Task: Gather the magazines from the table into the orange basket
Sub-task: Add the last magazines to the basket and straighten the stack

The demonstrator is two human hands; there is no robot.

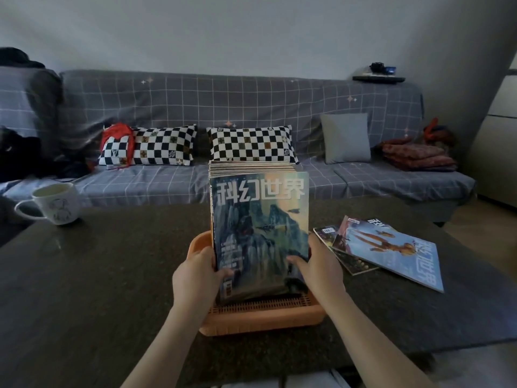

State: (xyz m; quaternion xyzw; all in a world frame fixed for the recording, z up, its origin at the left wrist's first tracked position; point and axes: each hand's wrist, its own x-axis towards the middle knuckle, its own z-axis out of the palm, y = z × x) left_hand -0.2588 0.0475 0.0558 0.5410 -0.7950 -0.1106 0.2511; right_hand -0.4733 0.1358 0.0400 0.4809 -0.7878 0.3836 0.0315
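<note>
An orange basket (261, 313) sits on the dark table in front of me. A thick stack of magazines (258, 219) stands upright in it, the front cover blue-green with mountains. My left hand (195, 271) grips the stack's left edge low down, thumb on the cover. My right hand (319, 264) grips the right edge at about the same height. To the right, a few more magazines (391, 253) lie flat on the table, the top one light blue with an orange creature.
A white mug (56, 203) stands at the table's far left. Behind the table (112, 275) runs a grey checked sofa (223, 107) with checkerboard pillows, a grey cushion and folded red cloth.
</note>
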